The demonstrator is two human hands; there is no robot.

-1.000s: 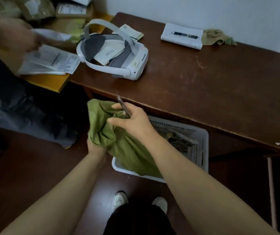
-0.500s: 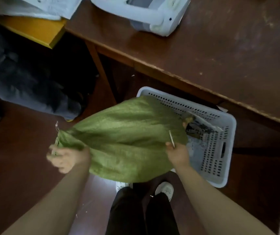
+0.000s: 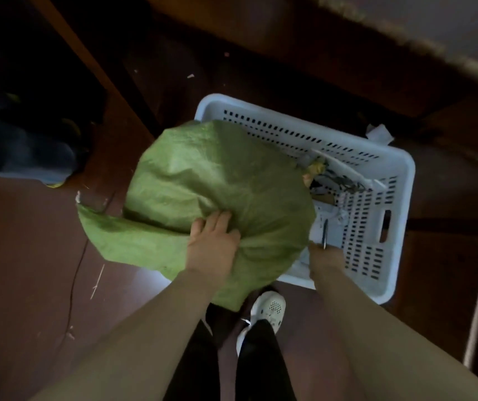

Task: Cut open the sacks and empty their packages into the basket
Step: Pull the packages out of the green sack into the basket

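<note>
Green sack [image 3: 220,180] hangs above the floor, overlapping the 9 o'clock end of the white basket [image 3: 402,175]. Left hand [image 3: 213,247], at the sack's 6 o'clock, has its fingers curled into a bunched fold of the cloth. Right hand [image 3: 325,257], at the sack's 4 o'clock edge, grips a slim blade [image 3: 324,233] pointing to 12; its fingers are mostly hidden. Packages [image 3: 336,182] lie inside the basket. White shoe [image 3: 269,308] stands at 6 o'clock.
</note>
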